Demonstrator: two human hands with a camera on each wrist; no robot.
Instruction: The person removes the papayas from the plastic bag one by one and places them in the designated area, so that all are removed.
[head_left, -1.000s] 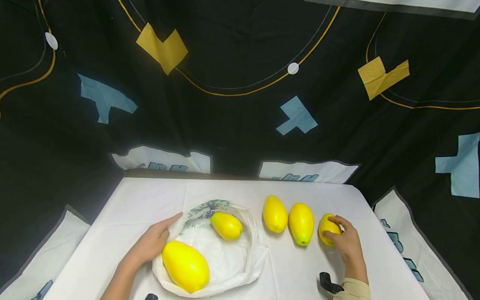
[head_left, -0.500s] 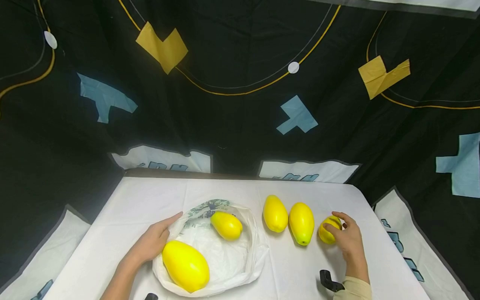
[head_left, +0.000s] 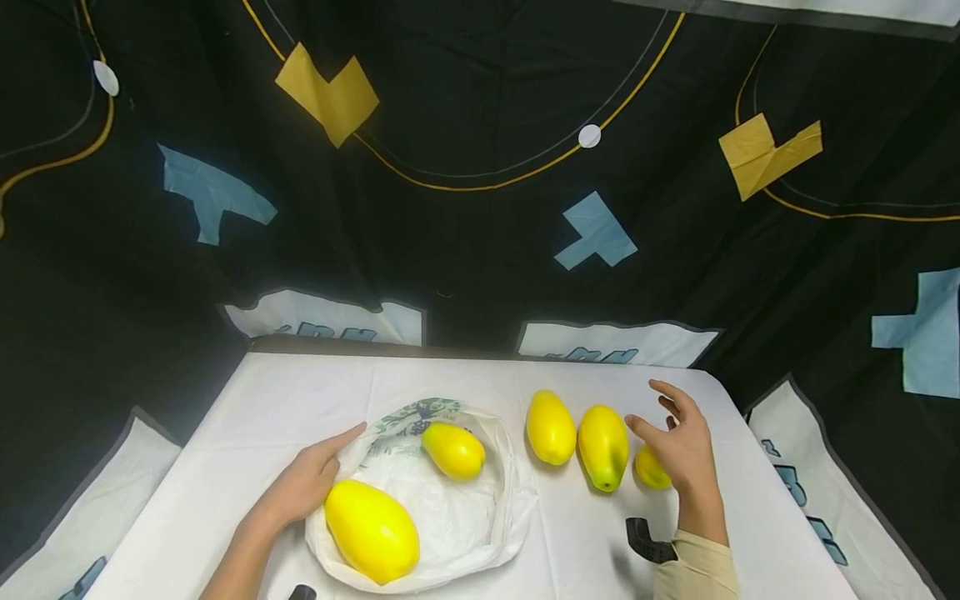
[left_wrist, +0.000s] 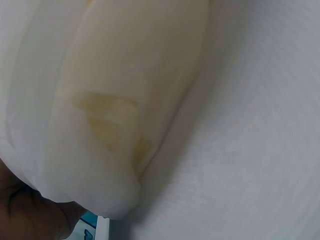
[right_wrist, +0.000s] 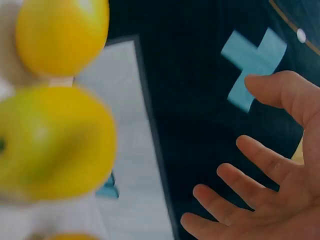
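Note:
My left hand [head_left: 306, 482] grips the left rim of a white plastic bag [head_left: 450, 554], whose mouth is spread wide on the table. A large yellow papaya [head_left: 371, 532] lies at the bag's near left, and a smaller yellow papaya [head_left: 453, 452] rests deeper inside. My right hand [head_left: 681, 446] hovers with fingers spread and holds nothing. Behind it, partly hidden, is a yellow papaya [head_left: 651, 468]. To its left lie two more, a papaya with a greenish tip [head_left: 602, 446] and a plain yellow papaya [head_left: 551, 427]. In the right wrist view the right hand [right_wrist: 270, 185] is apart from the fruit.
A white cloth covers the table [head_left: 300, 392]. Dark wrist-camera mounts show near both wrists, the right mount [head_left: 648, 542] more fully. A black curtain [head_left: 465, 267] with blue and gold tape patches rises behind the table's far edge.
My right hand has let go of the rightmost papaya, which turned on the table, and has risen and shifted left with fingers spreading. The left hand and bag have stayed still.

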